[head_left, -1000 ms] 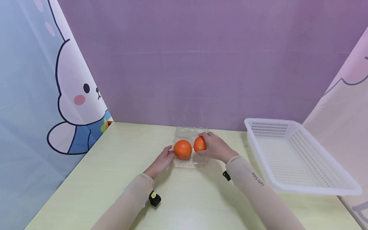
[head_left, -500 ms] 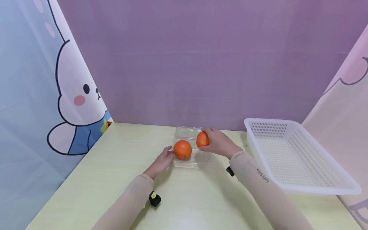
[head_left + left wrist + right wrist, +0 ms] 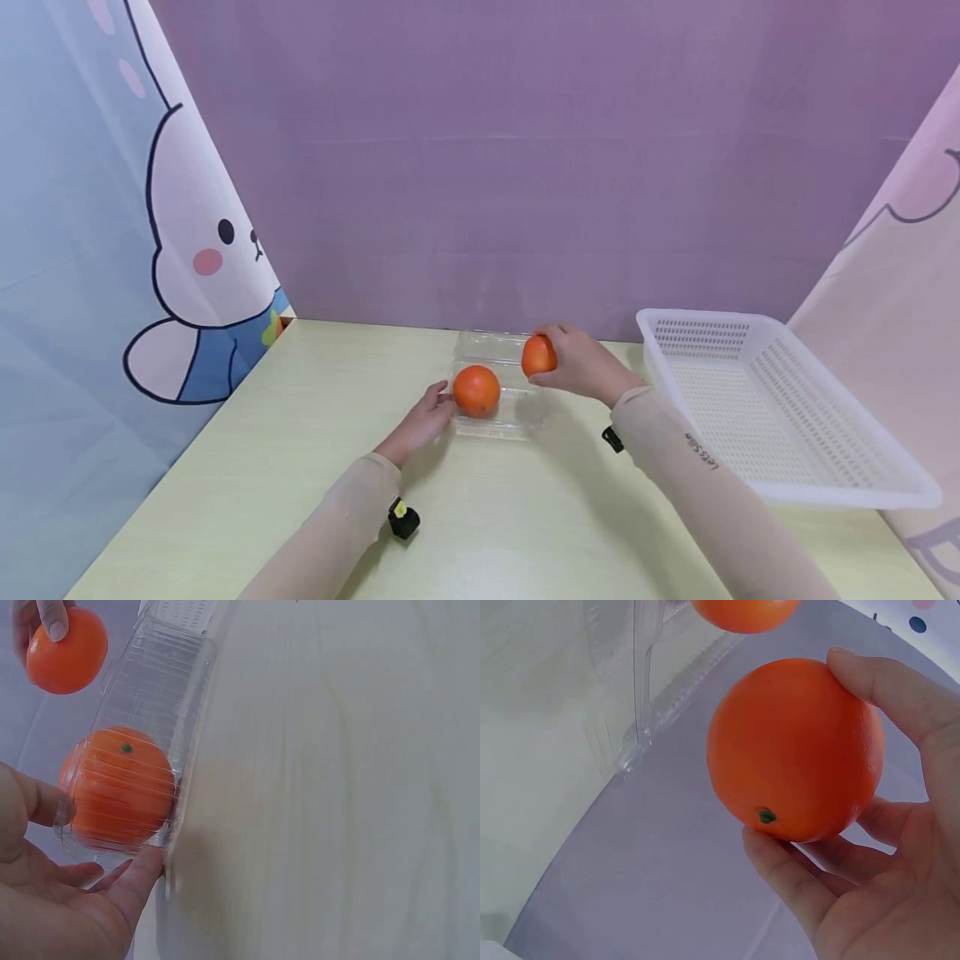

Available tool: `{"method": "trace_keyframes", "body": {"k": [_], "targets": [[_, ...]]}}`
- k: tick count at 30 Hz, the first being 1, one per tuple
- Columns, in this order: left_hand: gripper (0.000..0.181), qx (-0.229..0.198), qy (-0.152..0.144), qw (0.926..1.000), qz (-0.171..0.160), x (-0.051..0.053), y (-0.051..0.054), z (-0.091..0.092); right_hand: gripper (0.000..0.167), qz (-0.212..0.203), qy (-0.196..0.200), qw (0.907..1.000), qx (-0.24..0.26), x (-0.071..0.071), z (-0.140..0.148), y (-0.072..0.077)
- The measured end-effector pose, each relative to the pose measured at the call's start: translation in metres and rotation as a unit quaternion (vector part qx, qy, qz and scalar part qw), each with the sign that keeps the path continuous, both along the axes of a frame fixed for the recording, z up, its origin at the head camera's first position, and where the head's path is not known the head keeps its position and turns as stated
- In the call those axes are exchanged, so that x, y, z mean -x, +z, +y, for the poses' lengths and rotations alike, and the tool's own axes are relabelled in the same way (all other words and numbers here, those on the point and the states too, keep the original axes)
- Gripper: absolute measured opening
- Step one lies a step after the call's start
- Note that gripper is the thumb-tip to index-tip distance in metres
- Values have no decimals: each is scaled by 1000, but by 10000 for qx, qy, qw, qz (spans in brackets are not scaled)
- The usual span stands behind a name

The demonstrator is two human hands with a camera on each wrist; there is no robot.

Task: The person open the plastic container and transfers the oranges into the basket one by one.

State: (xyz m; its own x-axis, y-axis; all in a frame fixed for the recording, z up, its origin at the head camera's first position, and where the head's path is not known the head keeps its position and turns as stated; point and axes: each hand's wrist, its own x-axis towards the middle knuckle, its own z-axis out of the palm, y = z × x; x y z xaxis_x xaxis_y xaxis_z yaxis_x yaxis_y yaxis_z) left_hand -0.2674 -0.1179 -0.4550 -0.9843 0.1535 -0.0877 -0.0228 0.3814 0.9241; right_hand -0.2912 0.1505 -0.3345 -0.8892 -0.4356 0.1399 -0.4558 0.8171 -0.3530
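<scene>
In the head view a clear plastic container (image 3: pixel 519 407) lies on the table with its lid folded back. An orange (image 3: pixel 476 391) sits in its left part. My left hand (image 3: pixel 420 425) grips the container's left end; the left wrist view has the thumb (image 3: pixel 49 804) on one side and fingers (image 3: pixel 136 883) on another. My right hand (image 3: pixel 583 367) holds a second orange (image 3: pixel 538 356) above the right part of the container. In the right wrist view this orange (image 3: pixel 795 750) is pinched between thumb and fingers, its green stem spot showing.
A white perforated basket (image 3: pixel 806 493) stands on the table (image 3: pixel 480 533) to the right. Behind the table hangs a purple cloth (image 3: pixel 525 167), with patterned cloths at both sides.
My right hand has lifted the second orange up and to the right, from beside the first one. The left hand, the container and the first orange have stayed put.
</scene>
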Motion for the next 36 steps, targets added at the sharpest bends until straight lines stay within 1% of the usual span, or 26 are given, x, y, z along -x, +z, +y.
{"method": "trace_keyframes", "body": {"k": [5, 11, 14, 21, 29, 36], "targets": [[63, -10, -17, 10000, -36, 0, -1, -1, 73, 31, -66, 9999, -77, 3, 7, 4], [64, -9, -43, 10000, -62, 2, -1, 0, 73, 63, -49, 9999, -94, 4, 14, 9], [64, 1, -16, 10000, -65, 3, -2, 0, 72, 92, -76, 9999, -96, 5, 18, 12], [64, 2, -38, 10000, -49, 3, -2, -2, 73, 160, -144, 9996, -180, 4, 28, 11], [65, 80, -59, 9999, -91, 3, -2, -1, 71, 371, -239, 9985, -318, 4, 51, 10], [65, 145, 8, 9998, -102, 4, -3, 0, 68, 366, -392, 9980, -342, 0, 72, 13]]}}
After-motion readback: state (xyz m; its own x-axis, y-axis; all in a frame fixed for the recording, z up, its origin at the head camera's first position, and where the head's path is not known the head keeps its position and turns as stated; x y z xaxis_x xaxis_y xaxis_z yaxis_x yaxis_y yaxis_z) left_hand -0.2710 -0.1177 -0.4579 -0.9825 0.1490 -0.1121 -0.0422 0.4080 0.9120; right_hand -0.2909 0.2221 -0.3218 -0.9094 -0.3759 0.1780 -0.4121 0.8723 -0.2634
